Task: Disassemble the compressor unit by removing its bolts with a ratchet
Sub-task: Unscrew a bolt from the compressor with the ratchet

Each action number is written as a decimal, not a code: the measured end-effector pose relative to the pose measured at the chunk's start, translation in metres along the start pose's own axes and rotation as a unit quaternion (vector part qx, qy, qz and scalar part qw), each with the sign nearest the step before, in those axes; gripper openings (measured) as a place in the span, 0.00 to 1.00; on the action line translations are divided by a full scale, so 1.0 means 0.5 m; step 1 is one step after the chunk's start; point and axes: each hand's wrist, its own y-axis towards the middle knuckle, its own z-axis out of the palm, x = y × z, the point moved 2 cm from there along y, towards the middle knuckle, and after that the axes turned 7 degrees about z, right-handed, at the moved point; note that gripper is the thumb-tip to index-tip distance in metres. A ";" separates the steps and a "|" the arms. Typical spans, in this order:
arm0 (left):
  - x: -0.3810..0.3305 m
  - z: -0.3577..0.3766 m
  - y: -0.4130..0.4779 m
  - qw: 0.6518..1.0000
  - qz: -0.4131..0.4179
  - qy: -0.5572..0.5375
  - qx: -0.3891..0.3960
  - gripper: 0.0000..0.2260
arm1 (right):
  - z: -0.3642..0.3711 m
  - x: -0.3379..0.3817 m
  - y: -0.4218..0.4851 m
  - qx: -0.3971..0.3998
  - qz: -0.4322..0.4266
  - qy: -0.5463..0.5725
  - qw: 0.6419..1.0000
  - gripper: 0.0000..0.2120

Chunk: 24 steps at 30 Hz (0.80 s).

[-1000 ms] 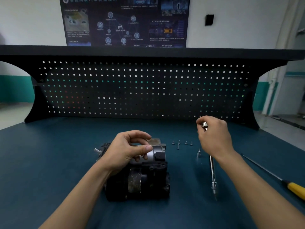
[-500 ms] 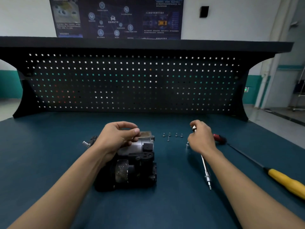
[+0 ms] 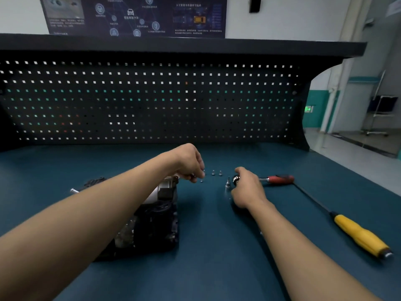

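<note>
Logging entry, observer 1: where does the compressor unit (image 3: pixel 156 209) sit?

Observer 2: On the blue bench top (image 3: pixel 217 268), left of centre. It is dark-bodied with a silver housing at its far end. The left forearm crosses above it and hides part of it.

Observer 1: Left hand (image 3: pixel 189 162)?

Observer 2: Past the unit's far end, just beside the loose bolts (image 3: pixel 213 173) that stand in a short row on the bench. The fingers are curled and the tips are bunched and pointing down. I cannot tell whether they pinch a bolt.

Observer 1: Right hand (image 3: pixel 247 189)?

Observer 2: It is clasped round the head end of the ratchet (image 3: pixel 280 179), with the thumb over the top. The red handle lies on the bench and points right. A small socket (image 3: pixel 227 184) stands upright just left of that hand.

Observer 1: Other items?

Observer 2: A yellow-handled screwdriver (image 3: pixel 360 235) lies at the right. Its long shaft runs toward the ratchet handle, though contact is not discernible. A black pegboard (image 3: pixel 152 101) stands behind the bench.
</note>
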 end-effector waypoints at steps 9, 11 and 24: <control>0.002 0.013 0.096 0.980 -0.032 0.183 0.063 0.05 | 0.009 -0.008 0.009 -0.025 0.002 -0.015 1.000 0.23; 0.012 0.018 0.104 0.978 -0.045 0.191 0.075 0.08 | 0.011 -0.009 0.010 -0.026 0.003 -0.018 1.000 0.22; 0.033 0.044 0.148 0.924 -0.032 0.377 0.052 0.13 | 0.013 -0.007 0.012 -0.019 0.010 -0.029 0.999 0.17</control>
